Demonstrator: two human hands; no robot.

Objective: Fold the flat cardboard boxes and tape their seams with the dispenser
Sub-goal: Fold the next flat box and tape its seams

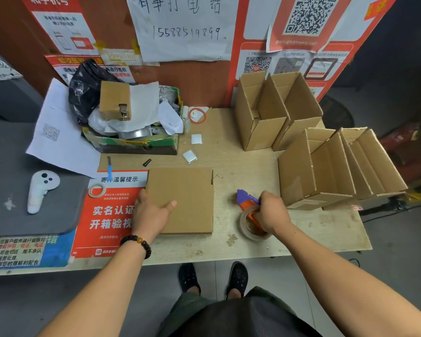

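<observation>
Flat cardboard box point(182, 200) lies on the tabletop point(229, 164), the left hand point(151, 212) resting on its near-left corner with fingers spread and relaxed. Just to its right, the right hand point(272, 212) grips the tape dispenser point(249, 210), fingers curled around its handle

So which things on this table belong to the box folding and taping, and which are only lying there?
Job:
- flat cardboard box, under the left hand
- tape dispenser, gripped by the right hand
- folded boxes

Lying about:
- white controller
- small tape roll
- blue cutter
- clutter box
</observation>
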